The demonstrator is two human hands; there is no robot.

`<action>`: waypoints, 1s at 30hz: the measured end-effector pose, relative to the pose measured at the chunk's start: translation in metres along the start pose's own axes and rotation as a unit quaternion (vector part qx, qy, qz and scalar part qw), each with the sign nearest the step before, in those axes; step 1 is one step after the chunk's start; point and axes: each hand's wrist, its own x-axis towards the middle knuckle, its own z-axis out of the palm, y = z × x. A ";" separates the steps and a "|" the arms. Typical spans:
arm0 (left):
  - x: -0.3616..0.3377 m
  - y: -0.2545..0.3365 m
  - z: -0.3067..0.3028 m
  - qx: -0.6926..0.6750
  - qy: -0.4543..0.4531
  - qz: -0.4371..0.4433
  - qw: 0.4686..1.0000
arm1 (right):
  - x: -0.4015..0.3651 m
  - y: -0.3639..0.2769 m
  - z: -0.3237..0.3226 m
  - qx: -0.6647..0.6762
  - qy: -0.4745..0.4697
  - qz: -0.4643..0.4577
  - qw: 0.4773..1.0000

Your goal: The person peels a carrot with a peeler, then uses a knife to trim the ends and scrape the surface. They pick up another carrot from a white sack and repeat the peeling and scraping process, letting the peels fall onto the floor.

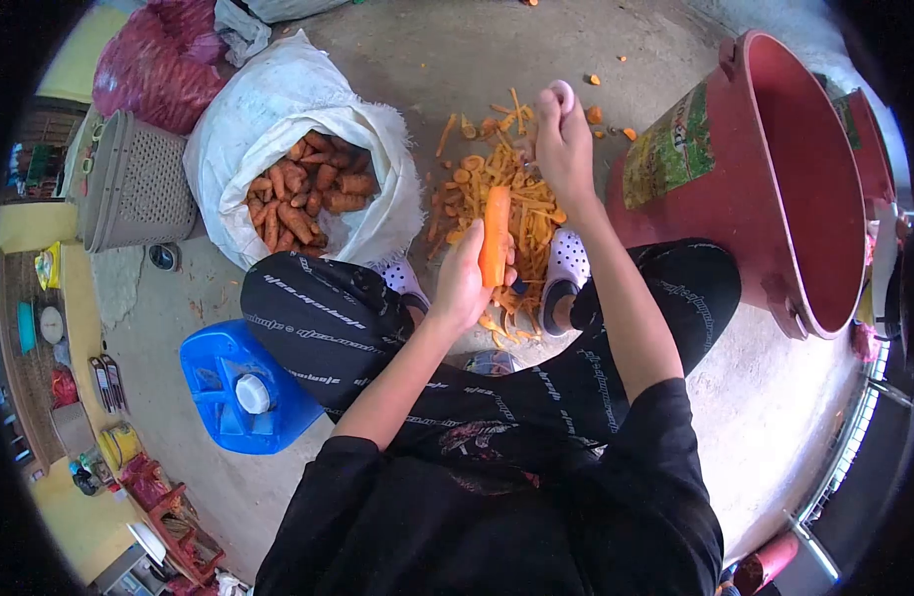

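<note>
- Central item: I find one long, smooth, bright-orange peeled carrot [495, 236] held above the floor between the knees, its upper end pointing away from the body.
- Left hand [464, 280]: I record the fingers closed around the lower part of the carrot, gripping it.
- Right hand [566, 151]: I record it ahead and to the right of the carrot, apart from it, the fingers curled around a pale pink rounded object [563, 96]. Most of that object is hidden in the grip; I cannot tell its full form.
- Below the hands: I note a loose heap of orange peelings and scraps [536, 214] on the grey concrete floor [457, 45], lying between two white clogs with dark dots [569, 256]. A few small orange pieces lie farther out.
- Left of the heap: I note a white woven sack [248, 114], mouth open towards the body, containing rough, brownish-orange unpeeled carrots [296, 189].
- Right of the heap: I note a large red plastic tub [740, 199], tilted in view, with a green-and-yellow label on its side.
- Beside the left knee: I note a blue plastic jerrycan with a white cap [210, 397].
- Far left: I note a grey perforated plastic basket [149, 194] beside the sack, and a red mesh bag [159, 70] behind it.
</note>
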 end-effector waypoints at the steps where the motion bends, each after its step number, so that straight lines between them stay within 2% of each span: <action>1: 0.002 0.003 -0.002 -0.016 0.000 -0.001 1.000 | -0.011 -0.017 0.005 0.088 -0.010 0.020 0.996; 4: 0.002 0.002 -0.003 -0.053 -0.013 -0.006 0.998 | -0.039 -0.047 0.014 0.222 -0.011 0.029 0.975; 8: 0.004 0.005 -0.004 -0.081 -0.028 -0.014 0.996 | -0.048 -0.057 0.006 0.262 0.044 -0.035 0.963; 9: 0.005 0.006 -0.003 -0.087 -0.032 -0.018 0.996 | -0.049 -0.059 0.006 0.238 0.063 -0.071 0.967; 12: 0.007 0.009 -0.003 -0.139 -0.045 -0.019 0.989 | -0.055 -0.079 0.006 0.319 0.005 0.098 0.943; 15: 0.005 0.014 -0.001 -0.115 -0.010 -0.004 0.993 | -0.073 -0.074 0.016 0.316 -0.077 0.177 0.929; 16: 0.007 0.014 -0.005 -0.107 -0.046 -0.009 0.993 | -0.080 -0.072 0.022 0.311 -0.099 0.193 0.926; 18: 0.008 0.014 -0.014 -0.092 -0.118 -0.020 0.989 | -0.084 -0.072 0.027 0.316 -0.106 0.216 0.918; 23: 0.005 0.017 -0.001 -0.119 -0.045 -0.022 0.992 | -0.083 -0.061 0.030 0.331 -0.107 0.223 0.911; 30: 0.003 0.016 -0.002 -0.123 -0.065 -0.004 0.990 | -0.079 -0.049 0.031 0.338 -0.079 0.245 0.905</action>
